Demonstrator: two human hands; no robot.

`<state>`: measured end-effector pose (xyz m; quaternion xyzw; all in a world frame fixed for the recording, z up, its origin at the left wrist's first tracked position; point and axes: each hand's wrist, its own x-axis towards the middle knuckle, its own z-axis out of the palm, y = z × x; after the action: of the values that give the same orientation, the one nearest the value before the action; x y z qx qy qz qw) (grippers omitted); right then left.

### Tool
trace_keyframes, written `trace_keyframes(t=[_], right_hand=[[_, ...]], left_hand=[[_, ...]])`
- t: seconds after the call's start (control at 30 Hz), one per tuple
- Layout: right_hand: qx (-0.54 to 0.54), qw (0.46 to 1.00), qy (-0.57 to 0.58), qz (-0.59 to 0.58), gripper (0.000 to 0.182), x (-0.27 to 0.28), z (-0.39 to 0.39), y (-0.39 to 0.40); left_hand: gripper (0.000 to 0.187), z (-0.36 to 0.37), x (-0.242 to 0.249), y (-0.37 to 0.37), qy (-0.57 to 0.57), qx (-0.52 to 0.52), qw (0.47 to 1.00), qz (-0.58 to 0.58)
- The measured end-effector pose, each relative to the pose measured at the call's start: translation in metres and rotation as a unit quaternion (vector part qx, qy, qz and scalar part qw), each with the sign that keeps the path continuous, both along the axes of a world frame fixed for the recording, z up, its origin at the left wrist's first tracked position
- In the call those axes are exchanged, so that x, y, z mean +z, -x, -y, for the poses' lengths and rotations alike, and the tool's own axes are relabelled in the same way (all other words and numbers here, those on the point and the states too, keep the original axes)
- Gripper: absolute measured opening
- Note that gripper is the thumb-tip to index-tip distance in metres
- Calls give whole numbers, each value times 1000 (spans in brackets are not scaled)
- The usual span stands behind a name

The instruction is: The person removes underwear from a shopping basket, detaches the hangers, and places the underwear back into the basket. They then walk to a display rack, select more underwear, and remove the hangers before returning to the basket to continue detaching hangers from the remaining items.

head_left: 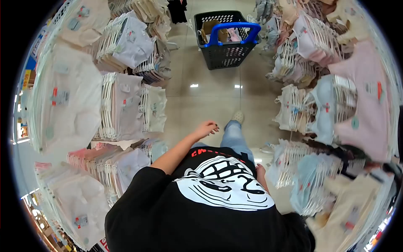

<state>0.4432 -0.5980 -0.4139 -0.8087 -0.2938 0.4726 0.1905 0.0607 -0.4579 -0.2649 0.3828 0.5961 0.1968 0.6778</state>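
My left hand [206,129] hangs in front of my body above the tiled floor, fingers loosely bent and apart, nothing in it. Low at my right side, my right hand [260,171] shows only in part beside my thigh; the black T-shirt [201,227] with a white printed face covers some of it, and its grip cannot be made out. Neither hand touches the garments. Farther forward on the floor stands a black shopping basket [226,56] with a raised blue handle [235,26]. Inside it are a brown cardboard-like item [208,30] and something pink and white [233,35].
Racks of light underwear on white hangers line both sides of the aisle, with white garments [69,98] on the left and a pale blue bra [325,107] and pink top [365,90] on the right. The tiled floor [201,103] runs between them.
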Motion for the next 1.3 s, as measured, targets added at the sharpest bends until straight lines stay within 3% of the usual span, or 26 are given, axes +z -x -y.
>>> trace_keyframes(t=[0.03, 0.07, 0.1, 0.17, 0.2, 0.23, 0.27, 0.3, 0.33, 0.37, 0.43, 0.5, 0.67, 0.7, 0.73, 0.77, 0.8, 0.83, 0.97, 1.1, 1.17, 1.23, 1.27, 1.3], right_hand=[[259, 947, -59, 181, 28, -19, -13, -18], [394, 891, -11, 226, 31, -24, -49, -26], [364, 915, -36, 172, 30, -15, -84, -29], [363, 917, -104, 125, 17, -93, -143, -59], [87, 992, -85, 16, 16, -76, -194, -36], [431, 837, -299, 155, 12, -125, -226, -69], [255, 962, -31, -91, 9, -62, -287, -41], [161, 972, -72, -154, 11, -18, -329, -15], [151, 977, -69, -136, 16, 7, -369, 10], [140, 980, -71, -118, 22, 26, -406, 33], [132, 967, -86, -198, 26, 66, -466, 75], [113, 959, -79, -249, 28, 80, -492, 102], [13, 966, -82, -246, 25, 79, -556, 132], [27, 969, -137, -204, 24, 74, -578, 139], [45, 969, -182, -160, 23, 74, -593, 139], [66, 966, -224, -114, 23, 77, -606, 139], [87, 963, -224, -119, 23, 87, -627, 147], [106, 961, -224, -124, 23, 108, -653, 163], [229, 942, -225, -97, 23, 134, -730, 235], [377, 889, -181, -188, 21, 69, -781, 311], [498, 829, -160, -198, 17, 19, -801, 343], [533, 807, -148, -208, 14, -48, -803, 371], [552, 798, -162, -177, 16, -74, -805, 385], [572, 787, -179, -145, 19, -99, -809, 399]], left_hand=[[25, -14, -6, 3, -3, 24, 1000, -12], [24, -27, -14, 7, -7, 44, 999, -25], [24, -47, -22, 12, -20, 67, 997, -38], [20, -70, -50, 24, -39, 86, 991, -95], [21, -71, -75, 32, -50, 97, 986, -126], [22, -70, -95, 39, -60, 109, 980, -157], [21, -66, -112, 48, -39, 95, 974, -202], [21, -63, -127, 57, -21, 82, 966, -245], [21, -70, -134, 60, -8, 68, 955, -287], [21, -80, -127, 59, 28, 108, 964, -242], [20, -100, -100, 62, 98, 182, 967, -149], [20, -131, -86, 69, 143, 219, 956, -135], [22, -239, -126, 133, 150, 367, 917, -48], [23, -265, -140, 152, 142, 392, 909, -16], [22, -299, -133, 173, 125, 346, 928, -52], [21, -332, -143, 191, 125, 260, 935, -209], [17, -363, -139, 209, 49, 481, 873, 67], [17, -399, -129, 225, 26, 511, 855, 89], [27, -491, -162, 272, 16, 473, 879, -63], [36, -534, -233, 288, 86, 413, 899, -122], [42, -537, -270, 288, 99, 382, 916, -71], [43, -541, -287, 284, 99, 363, 924, -63], [40, -545, -286, 276, 112, 417, 902, -22], [37, -534, -316, 280, 88, 397, 914, -12]])
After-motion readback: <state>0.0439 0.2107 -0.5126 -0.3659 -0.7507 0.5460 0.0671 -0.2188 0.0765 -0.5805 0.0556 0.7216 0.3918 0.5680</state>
